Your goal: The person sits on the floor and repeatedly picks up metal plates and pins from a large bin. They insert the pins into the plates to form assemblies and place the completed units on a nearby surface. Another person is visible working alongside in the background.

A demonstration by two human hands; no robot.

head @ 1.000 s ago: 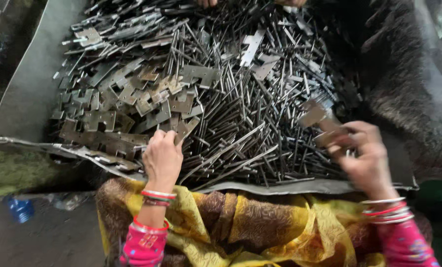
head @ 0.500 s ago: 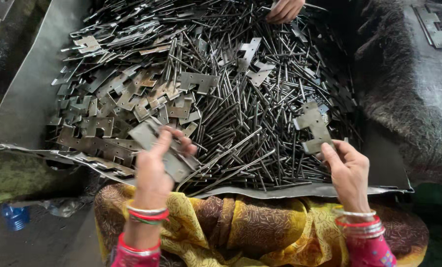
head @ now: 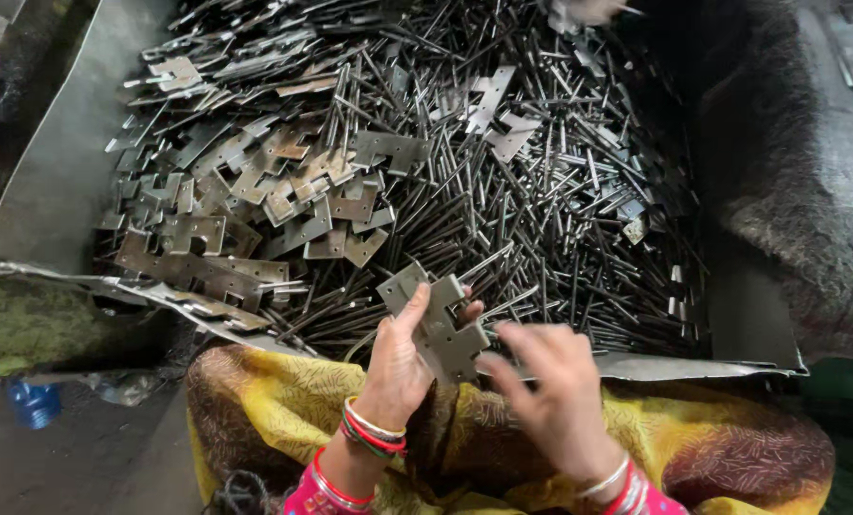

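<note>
My left hand grips a pair of grey metal hinge plates, held up over my lap near the tray's front edge. My right hand is blurred, right beside the plates, its fingers touching their lower right corner; I cannot tell whether it holds a pin. Beyond lies a large sheet-metal tray heaped with flat hinge plates on the left and thin metal pins in the middle and right.
A yellow patterned cloth covers my lap. Another person's hand reaches into the tray at the top. A blue bottle lies on the ground at left. Dark fabric borders the tray on the right.
My left hand lifted the hinge plates off the pile and brought them toward me. My right hand left the pins at the right and moved in to meet the plates.
</note>
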